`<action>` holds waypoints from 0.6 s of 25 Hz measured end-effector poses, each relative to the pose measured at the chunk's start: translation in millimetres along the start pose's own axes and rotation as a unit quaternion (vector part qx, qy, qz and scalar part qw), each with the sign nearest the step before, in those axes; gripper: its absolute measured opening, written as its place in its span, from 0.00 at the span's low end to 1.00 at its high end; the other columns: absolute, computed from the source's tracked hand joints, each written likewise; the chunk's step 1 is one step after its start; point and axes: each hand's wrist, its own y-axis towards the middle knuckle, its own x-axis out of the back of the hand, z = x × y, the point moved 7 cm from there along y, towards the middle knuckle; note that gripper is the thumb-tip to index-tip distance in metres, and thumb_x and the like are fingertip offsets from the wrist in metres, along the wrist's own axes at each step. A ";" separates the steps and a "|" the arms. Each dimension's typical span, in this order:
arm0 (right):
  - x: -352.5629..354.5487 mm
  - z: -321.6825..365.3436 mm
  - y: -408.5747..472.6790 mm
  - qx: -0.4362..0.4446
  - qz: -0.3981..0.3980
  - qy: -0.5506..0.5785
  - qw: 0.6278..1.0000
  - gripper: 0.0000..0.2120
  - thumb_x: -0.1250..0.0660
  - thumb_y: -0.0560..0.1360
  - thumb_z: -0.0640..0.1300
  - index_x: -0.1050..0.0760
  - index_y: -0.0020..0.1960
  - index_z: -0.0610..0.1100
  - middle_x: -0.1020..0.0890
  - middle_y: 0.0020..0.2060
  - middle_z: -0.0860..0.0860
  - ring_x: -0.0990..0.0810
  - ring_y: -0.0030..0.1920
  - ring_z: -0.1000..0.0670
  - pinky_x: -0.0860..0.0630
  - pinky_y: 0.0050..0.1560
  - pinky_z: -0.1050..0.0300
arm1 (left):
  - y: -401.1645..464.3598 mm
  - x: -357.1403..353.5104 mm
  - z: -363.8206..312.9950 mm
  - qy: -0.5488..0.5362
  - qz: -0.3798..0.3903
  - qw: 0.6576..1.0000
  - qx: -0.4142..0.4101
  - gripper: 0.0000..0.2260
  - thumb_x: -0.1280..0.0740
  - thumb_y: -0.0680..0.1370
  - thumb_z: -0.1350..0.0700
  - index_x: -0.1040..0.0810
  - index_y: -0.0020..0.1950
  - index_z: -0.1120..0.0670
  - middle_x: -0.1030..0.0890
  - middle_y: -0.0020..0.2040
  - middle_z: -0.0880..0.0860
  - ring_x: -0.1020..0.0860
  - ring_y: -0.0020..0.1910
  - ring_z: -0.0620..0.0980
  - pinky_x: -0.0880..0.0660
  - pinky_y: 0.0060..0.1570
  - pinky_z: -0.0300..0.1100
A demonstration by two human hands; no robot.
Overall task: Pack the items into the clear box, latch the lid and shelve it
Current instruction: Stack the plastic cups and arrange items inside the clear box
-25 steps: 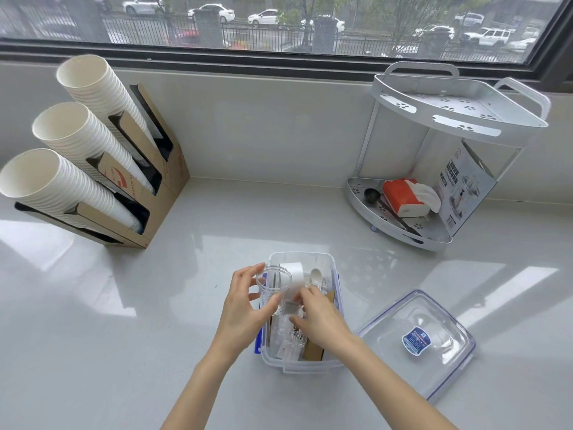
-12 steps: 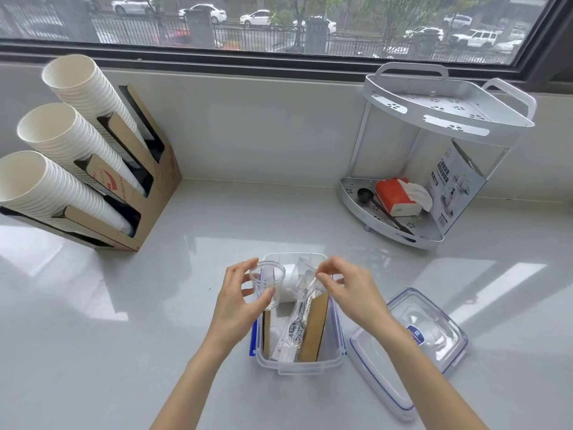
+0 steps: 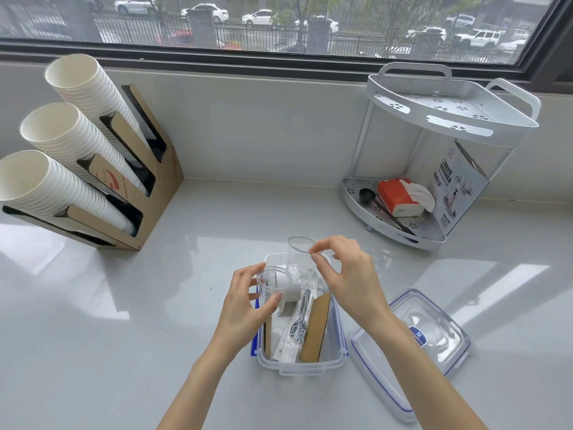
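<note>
The clear box (image 3: pixel 299 366) with blue latches stands open on the counter in front of me. It holds brown cardboard pieces (image 3: pixel 315 330), wrapped plastic cutlery (image 3: pixel 298 327) and a white cup lying on its side. My left hand (image 3: pixel 245 308) grips a small clear plastic cup (image 3: pixel 273 290) over the box's left edge. My right hand (image 3: pixel 347 276) pinches the rim of a taller clear cup (image 3: pixel 298 259) above the box's far end. The clear lid (image 3: pixel 412 346) with a blue label lies flat to the right of the box.
A cardboard dispenser (image 3: pixel 148 193) with three stacks of white paper cups sits at the left. A white two-tier corner shelf (image 3: pixel 440 125) stands at the back right, with a red tissue pack (image 3: pixel 400 197), a black scoop and a printed box on its lower tier.
My right hand has lifted a taller clear cup up out of the box's far end. My left hand keeps the small clear cup at about the same spot.
</note>
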 end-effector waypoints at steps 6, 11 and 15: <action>-15.5 2.3 -3.5 0.023 0.037 -0.020 0.999 0.04 0.35 0.75 0.40 0.22 0.47 0.43 0.18 0.46 0.51 0.27 0.52 0.51 0.39 0.49 0.77 | -2.6 -12.3 -4.7 -0.005 0.025 0.999 -0.025 0.22 0.30 0.70 0.59 0.32 0.61 0.47 0.32 0.56 0.45 0.28 0.53 0.37 0.30 0.48 0.26; -25.6 -0.2 -8.0 0.033 0.078 -0.012 0.996 0.04 0.35 0.75 0.41 0.22 0.47 0.45 0.19 0.44 0.54 0.29 0.52 0.51 0.37 0.50 0.71 | -5.2 -11.5 -1.1 -0.029 0.013 0.999 -0.008 0.21 0.30 0.70 0.60 0.32 0.61 0.51 0.31 0.55 0.45 0.27 0.53 0.43 0.29 0.50 0.31; -42.2 -5.5 -13.2 0.035 0.164 -0.018 0.986 0.06 0.36 0.75 0.43 0.21 0.50 0.46 0.18 0.46 0.53 0.29 0.53 0.52 0.32 0.53 0.62 | -4.3 -10.8 -5.3 -0.030 0.013 0.999 -0.021 0.24 0.30 0.70 0.61 0.33 0.64 0.52 0.31 0.54 0.43 0.27 0.52 0.38 0.29 0.48 0.25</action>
